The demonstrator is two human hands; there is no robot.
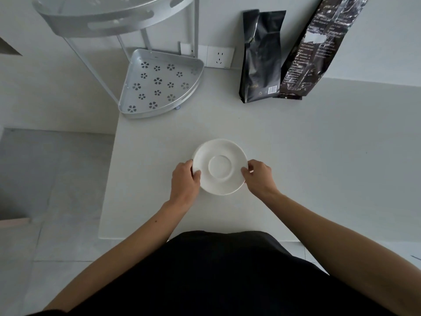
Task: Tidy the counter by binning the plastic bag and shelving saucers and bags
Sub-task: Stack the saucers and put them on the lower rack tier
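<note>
Two hands grip stacked saucers (219, 166) on the tabletop (307, 160): left hand (185, 179) and right hand (258, 176) pinching opposite rims; two dark bags (260, 58) stand behind.

The person wears a black garment (218, 277) — plain dark cloth, without any print or pattern, filling the lower middle of the view. Both forearms are bare, with no sleeves on them. The left hand (185, 179) and right hand (258, 176) carry no gloves — no rings or watch show.
</note>
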